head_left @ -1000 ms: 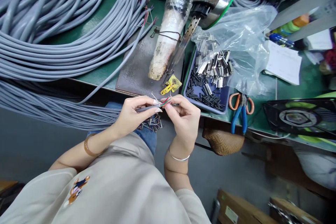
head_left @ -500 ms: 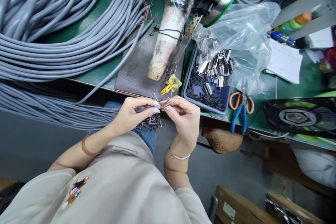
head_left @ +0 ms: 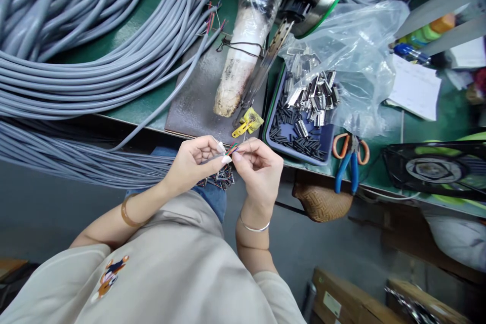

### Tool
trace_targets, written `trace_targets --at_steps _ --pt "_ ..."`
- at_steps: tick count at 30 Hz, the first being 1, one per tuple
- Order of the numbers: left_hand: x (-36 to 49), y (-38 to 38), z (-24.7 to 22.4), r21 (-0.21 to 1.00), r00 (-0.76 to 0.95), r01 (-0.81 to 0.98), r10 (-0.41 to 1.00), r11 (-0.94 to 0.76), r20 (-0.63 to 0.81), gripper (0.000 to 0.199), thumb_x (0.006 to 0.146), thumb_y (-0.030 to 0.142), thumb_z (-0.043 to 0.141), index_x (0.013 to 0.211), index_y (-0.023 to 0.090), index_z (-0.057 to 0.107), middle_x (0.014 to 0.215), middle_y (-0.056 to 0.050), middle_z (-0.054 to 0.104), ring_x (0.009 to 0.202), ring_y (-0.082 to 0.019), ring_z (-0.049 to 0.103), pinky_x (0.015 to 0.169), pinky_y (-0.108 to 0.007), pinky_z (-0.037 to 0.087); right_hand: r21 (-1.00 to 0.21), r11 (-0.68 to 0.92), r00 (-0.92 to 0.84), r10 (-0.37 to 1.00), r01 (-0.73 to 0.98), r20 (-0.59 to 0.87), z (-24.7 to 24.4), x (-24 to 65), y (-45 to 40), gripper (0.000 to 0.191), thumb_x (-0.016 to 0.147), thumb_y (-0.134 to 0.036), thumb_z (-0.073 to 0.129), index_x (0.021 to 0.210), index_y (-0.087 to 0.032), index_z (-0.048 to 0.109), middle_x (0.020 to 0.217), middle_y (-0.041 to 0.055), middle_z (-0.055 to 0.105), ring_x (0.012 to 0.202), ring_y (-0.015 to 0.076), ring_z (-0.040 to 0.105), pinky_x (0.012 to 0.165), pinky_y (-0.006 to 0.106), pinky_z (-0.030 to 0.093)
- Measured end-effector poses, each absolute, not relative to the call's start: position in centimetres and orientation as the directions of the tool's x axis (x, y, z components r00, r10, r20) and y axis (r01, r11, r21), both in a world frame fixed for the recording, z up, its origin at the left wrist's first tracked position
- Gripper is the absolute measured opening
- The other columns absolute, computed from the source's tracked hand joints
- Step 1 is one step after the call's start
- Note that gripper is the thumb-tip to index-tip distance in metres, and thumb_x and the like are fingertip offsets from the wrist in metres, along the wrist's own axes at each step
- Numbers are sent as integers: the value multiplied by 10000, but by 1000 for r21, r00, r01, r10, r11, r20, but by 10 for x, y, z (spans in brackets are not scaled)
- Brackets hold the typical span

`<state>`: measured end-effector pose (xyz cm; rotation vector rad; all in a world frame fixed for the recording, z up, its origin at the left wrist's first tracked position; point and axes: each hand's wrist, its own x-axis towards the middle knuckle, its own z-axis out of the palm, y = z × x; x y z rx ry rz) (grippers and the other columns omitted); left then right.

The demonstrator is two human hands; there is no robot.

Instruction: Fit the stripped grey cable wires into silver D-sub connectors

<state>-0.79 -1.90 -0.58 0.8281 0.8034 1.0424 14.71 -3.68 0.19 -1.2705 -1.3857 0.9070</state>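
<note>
Between thumb and fingers, my left hand (head_left: 195, 161) pinches the end of a grey cable, mostly covered by the fingers. Thin coloured wires (head_left: 231, 149), red and green among them, fan out of that end. My right hand (head_left: 261, 167) has its thumb and index finger closed on the wires, close to the left fingertips. Below the hands hang several cable ends with metal connectors (head_left: 220, 178). Just beyond, a yellow clip-like piece (head_left: 245, 125) lies on a dark board (head_left: 190, 106).
Coils of grey cable (head_left: 114, 73) cover the left of the green table. A blue tray (head_left: 322, 154) holds metal connectors and black sleeves, partly under a plastic bag (head_left: 364, 61). Pliers (head_left: 351, 159) and a black fan (head_left: 436, 168) lie right. A wrapped tube (head_left: 243, 50) overhangs the board.
My right hand has moved slightly left, nearer the left hand. The coloured wires now point more upward, and less of them shows between the hands.
</note>
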Motion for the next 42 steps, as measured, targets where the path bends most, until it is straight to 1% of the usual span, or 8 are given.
trace_targets --at_steps 5,9,14,19,25,31,38,42 --pt "-8 -19 -3 864 246 -409 948 292 -204 367 666 337 938 794 160 643 541 81 543 427 -20 410 415 -135 355 -674 455 -4 831 582 557 0 138 -42 150 879 -87 690 907 -233 707 753 -45 690 484 46 421 486 220 361" --pt "-8 -21 -3 881 223 -370 949 294 -223 331 719 341 895 774 157 625 551 57 581 407 -34 459 391 -141 376 -547 503 -104 793 669 601 0 146 -47 127 914 -132 676 958 -248 700 634 -79 627 440 50 425 481 219 383" --pt "-10 -21 -9 887 191 -339 947 312 -260 321 724 322 882 740 154 608 558 43 596 424 -38 482 410 -141 412 -708 272 238 813 652 531 16 187 -49 204 989 -264 583 1193 -263 584 640 -87 608 449 99 515 517 253 428" --pt "-15 -20 -13 871 213 -379 945 313 -247 305 717 269 880 750 158 598 560 49 597 407 -30 469 405 -136 385 -433 -150 331 865 889 378 23 247 -22 149 967 -359 592 956 -215 628 779 25 730 692 197 697 771 367 523" --pt "-17 -18 -15 858 211 -415 949 303 -234 313 747 301 863 758 168 580 556 59 590 398 -25 456 401 -137 355 -222 -219 284 901 950 327 6 275 13 220 930 -416 591 838 -222 642 818 66 713 756 239 634 822 413 503" --pt "-17 -17 -15 839 217 -453 950 300 -223 323 745 334 856 749 165 580 555 56 584 400 -27 443 392 -145 348 -291 -142 240 912 946 333 1 278 15 180 892 -384 606 804 -226 605 834 50 666 754 218 596 814 414 508" --pt "-15 -17 -12 810 198 -474 938 346 -285 270 649 220 840 727 164 588 588 53 576 411 -4 338 361 -138 211 -567 5 372 750 824 548 20 247 -8 168 919 -351 655 818 -261 555 990 91 694 910 263 692 726 406 559" --pt "-12 -14 -10 811 181 -476 940 340 -288 271 639 223 843 727 163 594 613 52 575 401 7 317 357 -144 199 -713 223 493 586 665 643 34 210 -25 212 880 -324 740 781 -270 561 1009 47 691 562 141 579 505 361 510"
